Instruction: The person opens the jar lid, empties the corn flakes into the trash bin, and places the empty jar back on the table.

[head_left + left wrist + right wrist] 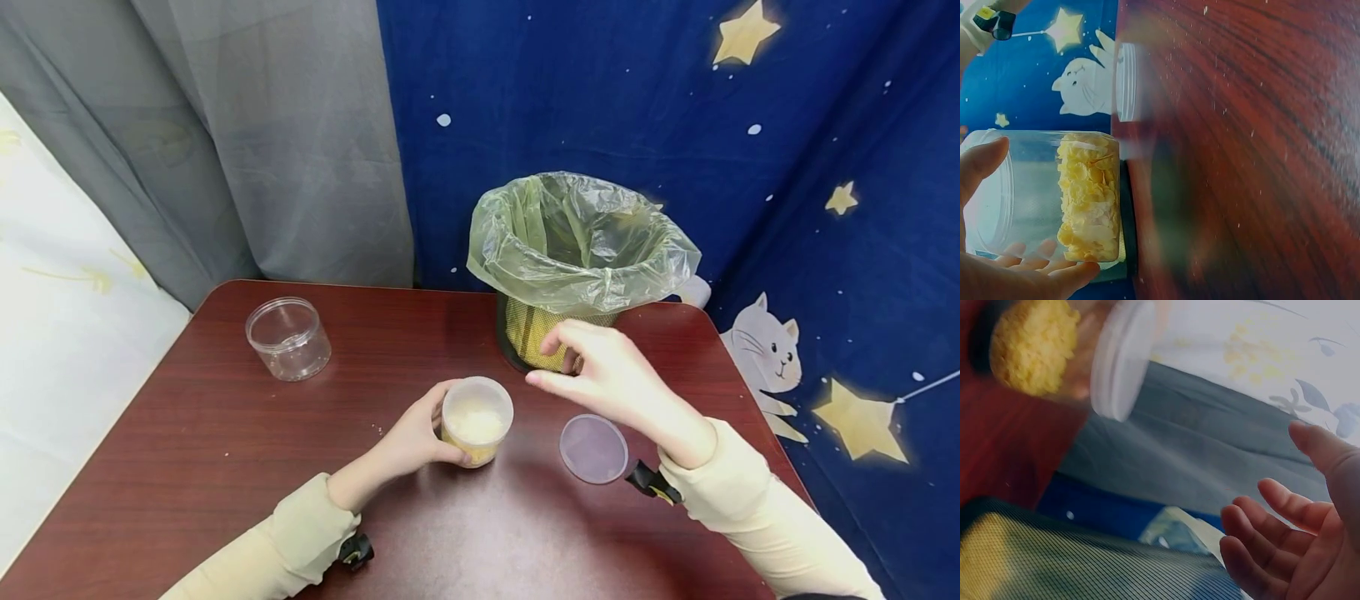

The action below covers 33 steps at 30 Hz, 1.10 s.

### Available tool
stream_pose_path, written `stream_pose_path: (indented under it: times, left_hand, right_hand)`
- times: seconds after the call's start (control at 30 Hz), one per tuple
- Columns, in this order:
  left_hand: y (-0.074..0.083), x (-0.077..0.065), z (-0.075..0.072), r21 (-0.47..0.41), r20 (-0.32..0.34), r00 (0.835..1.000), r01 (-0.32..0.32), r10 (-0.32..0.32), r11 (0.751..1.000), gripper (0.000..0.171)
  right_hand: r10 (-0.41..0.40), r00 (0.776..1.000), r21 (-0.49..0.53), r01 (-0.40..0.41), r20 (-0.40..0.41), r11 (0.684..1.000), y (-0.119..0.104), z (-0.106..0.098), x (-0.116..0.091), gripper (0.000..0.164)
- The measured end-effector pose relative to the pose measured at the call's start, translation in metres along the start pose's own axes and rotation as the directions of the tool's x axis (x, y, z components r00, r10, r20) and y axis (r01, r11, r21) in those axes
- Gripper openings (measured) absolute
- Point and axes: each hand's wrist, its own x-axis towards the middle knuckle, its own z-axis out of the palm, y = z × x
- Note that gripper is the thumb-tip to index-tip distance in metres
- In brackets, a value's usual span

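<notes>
My left hand [408, 437] grips a clear plastic jar [1035, 187] from its left side, thumb on one side and fingers on the other. Yellow flakes [1090, 197] fill the lower part of this jar. A milky, translucent lid [1124, 359] covers its top. To the right of the jar, my right hand [600, 367] hovers over the table with fingers loosely curved and nothing in them. Below that hand, a round translucent lid [594, 448] lies flat on the table.
An uncovered clear jar [288, 337] stands at the table's back left. Behind my right hand is a mesh bin [525, 329] lined with a green plastic bag [585, 287]. Curtains [315, 150] hang just beyond the dark red table [187, 467]. Tiny pale crumbs [378, 430] dot the tabletop.
</notes>
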Motion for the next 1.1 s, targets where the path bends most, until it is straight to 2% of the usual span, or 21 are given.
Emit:
stream_pose_path:
  times: [0.1,0.23,0.4,0.63,0.93,1.1]
  left_hand:
    - [-0.011,0.001,0.003,0.02,0.003,1.0,-0.018,0.018,1.0,0.088]
    - [-0.026,0.002,0.007,0.037,0.007,1.0,-0.026,0.026,0.999,0.091]
    - [-0.035,0.002,0.011,0.032,0.021,0.999,-0.037,0.036,0.999,0.092]
    - [-0.044,0.002,0.016,0.062,0.037,0.999,-0.016,0.014,0.998,0.09]
    - [-0.051,0.002,0.022,0.026,0.055,0.998,-0.039,0.037,0.999,0.089]
    - [-0.05,0.002,0.021,0.04,0.064,0.998,-0.024,0.022,0.999,0.09]
  right_hand:
    - [-0.057,0.996,-0.037,0.06,0.062,0.998,-0.001,0.012,-0.001,0.033]
    - [-0.09,0.985,-0.081,0.103,0.149,0.991,-0.002,0.029,-0.005,0.045]
    - [-0.134,0.963,-0.101,0.161,0.236,0.982,-0.003,0.047,-0.009,0.059]
    - [-0.191,0.941,-0.107,0.228,0.28,0.968,-0.004,0.066,-0.012,0.07]
    - [-0.182,0.915,-0.143,0.247,0.359,0.959,-0.009,0.08,-0.015,0.077]
    - [-0.191,0.906,-0.171,0.271,0.378,0.947,-0.009,0.084,-0.014,0.078]
